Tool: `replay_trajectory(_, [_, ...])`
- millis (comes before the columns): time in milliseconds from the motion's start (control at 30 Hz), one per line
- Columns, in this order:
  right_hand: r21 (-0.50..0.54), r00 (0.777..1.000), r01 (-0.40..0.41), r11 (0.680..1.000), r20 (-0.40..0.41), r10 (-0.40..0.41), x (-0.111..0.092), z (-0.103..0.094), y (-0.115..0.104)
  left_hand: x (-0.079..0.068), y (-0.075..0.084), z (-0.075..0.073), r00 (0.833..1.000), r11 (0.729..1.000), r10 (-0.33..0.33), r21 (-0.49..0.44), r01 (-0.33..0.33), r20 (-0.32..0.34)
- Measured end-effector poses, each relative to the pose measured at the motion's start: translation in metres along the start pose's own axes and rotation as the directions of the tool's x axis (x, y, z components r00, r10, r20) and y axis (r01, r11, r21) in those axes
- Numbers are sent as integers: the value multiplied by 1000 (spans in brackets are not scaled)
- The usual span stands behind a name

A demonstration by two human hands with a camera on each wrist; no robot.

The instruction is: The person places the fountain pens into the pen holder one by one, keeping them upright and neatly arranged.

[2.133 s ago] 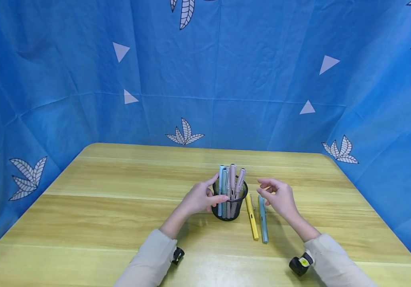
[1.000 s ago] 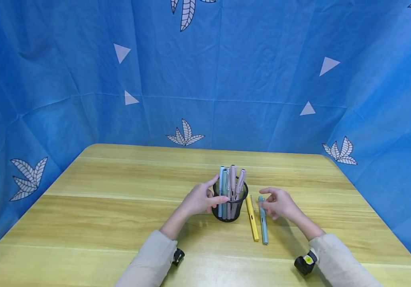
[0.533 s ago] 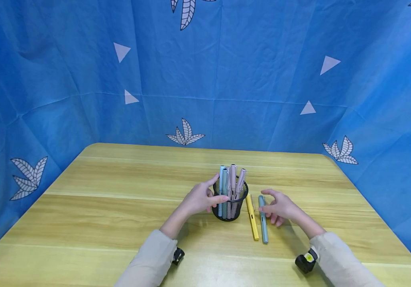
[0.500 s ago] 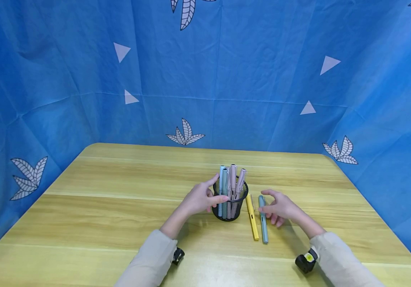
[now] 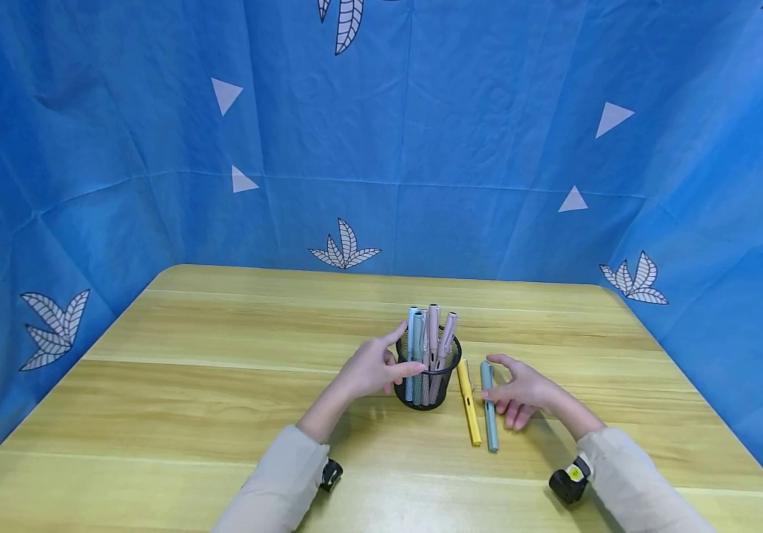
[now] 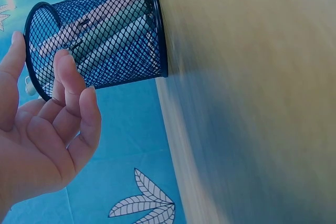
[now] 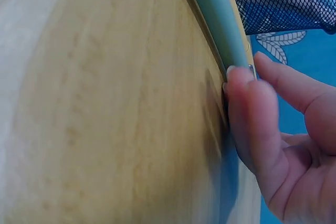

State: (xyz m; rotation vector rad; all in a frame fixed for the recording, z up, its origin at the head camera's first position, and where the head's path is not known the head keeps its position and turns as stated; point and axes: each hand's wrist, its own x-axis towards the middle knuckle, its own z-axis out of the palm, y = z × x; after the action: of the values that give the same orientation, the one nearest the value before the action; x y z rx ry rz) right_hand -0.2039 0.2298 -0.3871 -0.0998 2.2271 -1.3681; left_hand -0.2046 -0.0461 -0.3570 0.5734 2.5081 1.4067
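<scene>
A black mesh pen holder (image 5: 429,392) stands upright with several pens (image 5: 433,333) in it, pale blue, teal and mauve. My left hand (image 5: 371,368) holds it by the rim, index finger at the far side and thumb across the near side; the other fingers curl beside the mesh in the left wrist view. To the right lie a yellow pen (image 5: 470,407) and a teal pen (image 5: 491,426), side by side on the table. My right hand (image 5: 521,389) is at the teal pen's upper part, thumb on one side and fingertips on the other. The pen still lies flat.
The wooden table (image 5: 221,414) reaches back to a blue curtain (image 5: 461,148) printed with leaves and triangles. Black wrist cameras (image 5: 569,483) sit at both cuffs.
My right hand has come down from above the teal pen and slid along it toward me, thumb and fingers now at its sides. My left hand and the pen holder stay put.
</scene>
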Motion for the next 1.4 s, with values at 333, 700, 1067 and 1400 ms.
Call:
replay_trajectory(333, [37, 999, -18, 999, 28, 17, 2, 2, 2, 1, 0, 0, 1000, 1000, -4, -11, 4, -3])
replay_trajectory(700, [99, 999, -16, 995, 40, 12, 4, 3, 2, 0, -1, 0, 1000, 1000, 9, -25, -9, -4])
replay_trajectory(1067, [121, 1000, 1, 993, 6, -1, 2, 3, 0, 0, -3, 1, 1000, 1000, 10, -30, -10, 2])
replay_trajectory(1400, [134, 997, 64, 989, -59, -57, 1, 0, -5, 1, -2, 0, 1000, 1000, 4, -28, -4, 3])
